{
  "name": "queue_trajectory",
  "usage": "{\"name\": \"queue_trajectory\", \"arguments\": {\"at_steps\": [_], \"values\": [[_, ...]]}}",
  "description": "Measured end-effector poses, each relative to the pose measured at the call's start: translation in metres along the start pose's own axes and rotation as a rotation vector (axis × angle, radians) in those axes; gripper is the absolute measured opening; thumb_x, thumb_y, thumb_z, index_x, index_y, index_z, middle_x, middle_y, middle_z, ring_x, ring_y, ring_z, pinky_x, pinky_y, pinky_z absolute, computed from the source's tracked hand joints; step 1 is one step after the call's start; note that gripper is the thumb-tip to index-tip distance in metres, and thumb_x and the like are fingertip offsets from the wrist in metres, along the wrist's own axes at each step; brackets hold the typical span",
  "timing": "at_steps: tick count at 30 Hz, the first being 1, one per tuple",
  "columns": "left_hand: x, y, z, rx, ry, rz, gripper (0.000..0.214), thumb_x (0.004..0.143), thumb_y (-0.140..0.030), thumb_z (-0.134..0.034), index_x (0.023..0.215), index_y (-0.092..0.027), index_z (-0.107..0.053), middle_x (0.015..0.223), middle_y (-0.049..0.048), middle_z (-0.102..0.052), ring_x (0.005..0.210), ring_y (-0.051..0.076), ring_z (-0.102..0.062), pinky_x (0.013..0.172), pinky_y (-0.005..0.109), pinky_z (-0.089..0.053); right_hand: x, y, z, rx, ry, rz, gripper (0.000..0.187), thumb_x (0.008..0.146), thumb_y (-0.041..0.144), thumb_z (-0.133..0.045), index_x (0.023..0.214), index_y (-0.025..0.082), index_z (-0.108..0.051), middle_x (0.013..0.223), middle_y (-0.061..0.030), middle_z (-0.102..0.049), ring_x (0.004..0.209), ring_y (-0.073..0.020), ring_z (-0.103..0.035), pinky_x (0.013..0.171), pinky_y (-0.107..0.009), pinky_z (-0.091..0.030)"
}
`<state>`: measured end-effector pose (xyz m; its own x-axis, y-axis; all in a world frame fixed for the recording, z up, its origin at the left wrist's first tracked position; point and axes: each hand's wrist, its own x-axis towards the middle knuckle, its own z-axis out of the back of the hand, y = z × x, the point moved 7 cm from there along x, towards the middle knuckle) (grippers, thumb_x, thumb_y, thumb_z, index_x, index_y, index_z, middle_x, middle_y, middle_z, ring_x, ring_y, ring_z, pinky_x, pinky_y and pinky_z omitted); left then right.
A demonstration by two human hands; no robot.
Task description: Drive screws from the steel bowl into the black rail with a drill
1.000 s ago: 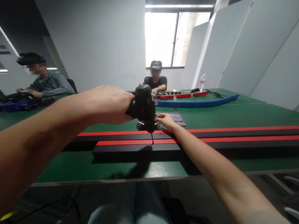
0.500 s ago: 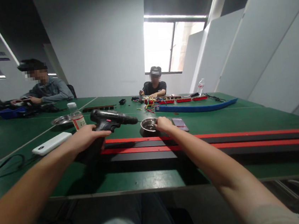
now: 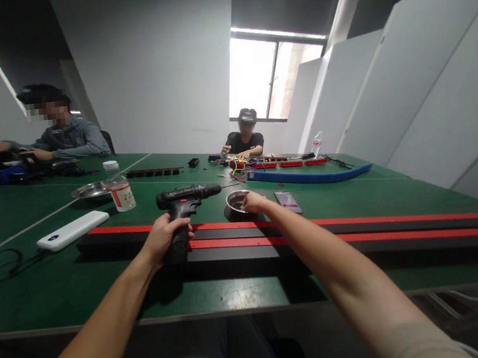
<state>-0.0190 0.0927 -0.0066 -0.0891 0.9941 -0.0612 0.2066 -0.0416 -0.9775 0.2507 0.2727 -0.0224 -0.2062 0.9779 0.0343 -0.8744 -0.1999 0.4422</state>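
Note:
My left hand (image 3: 165, 236) is wrapped round the grip of a black cordless screwdriver (image 3: 184, 203), which stands upright on the long black-and-red rails (image 3: 356, 235) with its nose pointing right. My right hand (image 3: 253, 201) reaches to the rim of a small metal bowl (image 3: 235, 200) just behind the rails, fingers pinched together over it. What the fingers hold, if anything, is too small to make out.
On the green table (image 3: 40, 279) lie a white power bank (image 3: 72, 229), a plastic jar (image 3: 123, 194), a metal dish (image 3: 90, 190) and a phone (image 3: 288, 200). A blue strip (image 3: 307, 176) and wired red parts lie further back. Two other people sit at the far side.
My left hand has lowered the screwdriver from in front of the camera and stood it on the rails. My right hand stays at the metal bowl.

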Motion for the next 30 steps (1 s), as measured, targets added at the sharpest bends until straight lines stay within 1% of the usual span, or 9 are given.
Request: {"name": "queue_trajectory", "arguments": {"at_steps": [3,6,10,12,16,21,25,27,30], "values": [[-0.002,0.003,0.002,0.024,0.028,-0.031,0.031,0.073,-0.025,-0.079,0.089,-0.015,-0.054,0.075,0.0051,-0.069,0.058,0.020,-0.068,0.047,0.034,-0.059,-0.007,-0.006,0.002,-0.111,0.025,-0.108,0.006,0.072,0.026,-0.075,0.073,0.020,-0.077,0.064,-0.0048,-0.068,0.065,-0.0188,-0.063,0.064,-0.028,-0.045],[-0.003,0.004,0.003,0.034,0.048,-0.045,0.032,0.073,-0.026,-0.079,0.089,-0.015,-0.055,0.074,0.0054,-0.069,0.057,0.020,-0.068,0.048,0.033,-0.058,-0.010,-0.003,0.009,-0.075,-0.024,-0.086,0.013,0.078,0.029,-0.072,0.082,0.019,-0.079,0.070,-0.0062,-0.071,0.064,-0.0171,-0.062,0.060,-0.025,-0.042],[-0.005,0.003,0.002,0.041,0.058,-0.058,0.033,0.072,-0.027,-0.080,0.088,-0.014,-0.055,0.074,0.0062,-0.069,0.058,0.020,-0.068,0.048,0.033,-0.058,-0.017,-0.003,0.010,-0.058,-0.029,-0.048,0.014,0.081,0.028,-0.069,0.079,0.019,-0.079,0.070,-0.0061,-0.071,0.061,-0.0164,-0.061,0.058,-0.025,-0.039],[-0.006,0.003,0.002,0.039,0.062,-0.059,0.034,0.071,-0.028,-0.080,0.089,-0.014,-0.055,0.073,0.0057,-0.069,0.058,0.020,-0.068,0.048,0.033,-0.058,-0.022,-0.002,0.011,-0.004,-0.069,-0.017,0.014,0.082,0.026,-0.068,0.080,0.018,-0.080,0.070,-0.0061,-0.072,0.062,-0.0167,-0.062,0.058,-0.025,-0.039],[-0.006,0.004,0.001,0.073,0.078,-0.057,0.035,0.072,-0.030,-0.081,0.088,-0.015,-0.054,0.072,0.0057,-0.069,0.057,0.020,-0.068,0.049,0.032,-0.057,-0.036,0.000,0.015,0.230,-0.216,0.008,0.019,0.088,0.027,-0.063,0.088,0.017,-0.080,0.079,-0.0071,-0.075,0.067,-0.0173,-0.065,0.061,-0.024,-0.043],[-0.006,0.005,-0.001,0.091,0.099,-0.055,0.036,0.071,-0.030,-0.082,0.089,-0.015,-0.055,0.072,0.0061,-0.070,0.057,0.019,-0.068,0.051,0.031,-0.057,-0.050,0.004,0.011,0.611,-0.218,0.116,0.029,0.095,0.033,-0.054,0.087,0.015,-0.075,0.086,-0.0075,-0.076,0.074,-0.0165,-0.067,0.064,-0.023,-0.047],[-0.010,0.003,-0.002,0.077,0.094,-0.034,0.038,0.070,-0.030,-0.083,0.091,-0.015,-0.055,0.073,0.0058,-0.070,0.058,0.019,-0.068,0.052,0.030,-0.057,-0.060,-0.002,0.013,0.886,-0.278,0.112,0.033,0.091,0.045,-0.059,0.082,0.015,-0.071,0.085,-0.0073,-0.074,0.077,-0.0170,-0.067,0.067,-0.024,-0.049],[-0.013,0.001,-0.002,0.074,0.088,-0.026,0.038,0.070,-0.030,-0.083,0.091,-0.015,-0.056,0.074,0.0062,-0.070,0.059,0.018,-0.068,0.052,0.029,-0.057,-0.063,-0.003,0.013,0.957,-0.289,0.098,0.036,0.087,0.051,-0.064,0.082,0.015,-0.071,0.084,-0.0071,-0.073,0.076,-0.0172,-0.067,0.066,-0.025,-0.049],[-0.016,0.001,-0.003,0.068,0.081,-0.016,0.039,0.069,-0.029,-0.085,0.092,-0.015,-0.056,0.076,0.0070,-0.071,0.059,0.018,-0.068,0.053,0.028,-0.057,-0.065,0.000,0.013,1.005,-0.261,0.101,0.038,0.083,0.053,-0.068,0.081,0.015,-0.071,0.081,-0.0063,-0.072,0.073,-0.0161,-0.065,0.063,-0.024,-0.047]]}}
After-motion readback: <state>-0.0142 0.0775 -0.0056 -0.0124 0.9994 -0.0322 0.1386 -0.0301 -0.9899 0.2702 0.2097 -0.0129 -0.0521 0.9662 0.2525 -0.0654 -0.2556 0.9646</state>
